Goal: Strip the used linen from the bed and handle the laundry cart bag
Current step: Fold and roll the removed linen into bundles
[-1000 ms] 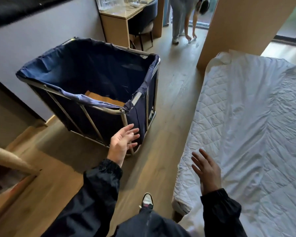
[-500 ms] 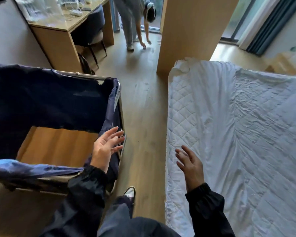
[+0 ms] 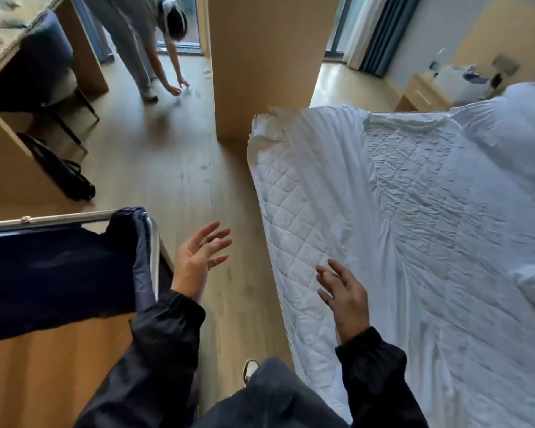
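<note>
The laundry cart [image 3: 153,242] stands at lower left, a steel frame lined with a dark blue bag [image 3: 59,273]; its wooden bottom shows and no linen is visible inside. On the right lies the bed [image 3: 291,217], with a quilted white pad and a wrinkled white sheet [image 3: 430,211] over its middle. My left hand [image 3: 198,257] hovers open over the floor just right of the cart's corner, touching nothing. My right hand [image 3: 343,291] hovers open above the bed's near edge. Both sleeves are black.
A wooden partition [image 3: 260,66] stands at the bed's far corner. A person [image 3: 149,41] bends to the floor in the aisle beyond. A desk with a dark chair [image 3: 40,66] and a black bag [image 3: 62,171] sits at far left. A nightstand [image 3: 426,91] is at back right.
My view has swung right, from the cart toward the bed. My left hand has left the cart's corner and is now over the floor. My right hand stays above the bed's edge.
</note>
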